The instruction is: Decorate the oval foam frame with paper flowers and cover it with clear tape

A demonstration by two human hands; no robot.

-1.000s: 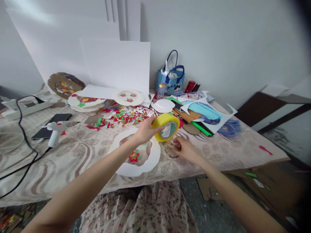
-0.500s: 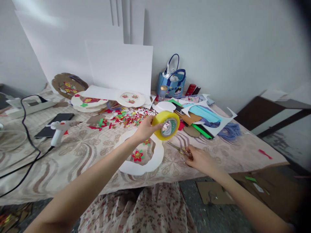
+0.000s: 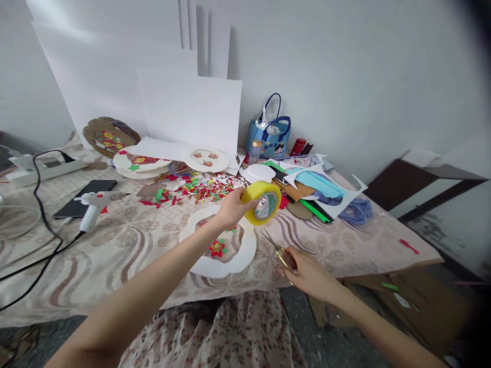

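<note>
A wide roll of yellow tape point(image 3: 251, 198) hangs above the table, its edge gripped by my left hand point(image 3: 233, 207). My right hand point(image 3: 309, 271) is closed round the handles of gold scissors point(image 3: 283, 254) near the table's front edge; the blades point up and left, slightly parted. Below my left hand and partly behind that forearm lies a white scalloped ring point(image 3: 243, 255), with red flowers point(image 3: 217, 248) and green leaves inside it. The tape and the scissors do not touch.
A white glue gun point(image 3: 90, 214) rests by a black phone point(image 3: 72, 207) at left, with cables. Colourful scraps point(image 3: 207, 186) lie mid-table. Behind stand a blue bag point(image 3: 270, 140) and white boards point(image 3: 192, 112). Felt sheets point(image 3: 318, 182) and blue yarn point(image 3: 356, 212) lie at right.
My right hand has moved slightly left and down, and the scissors have turned so their blades point more upward. The tape roll has shifted slightly left and down; the view has shifted a little.
</note>
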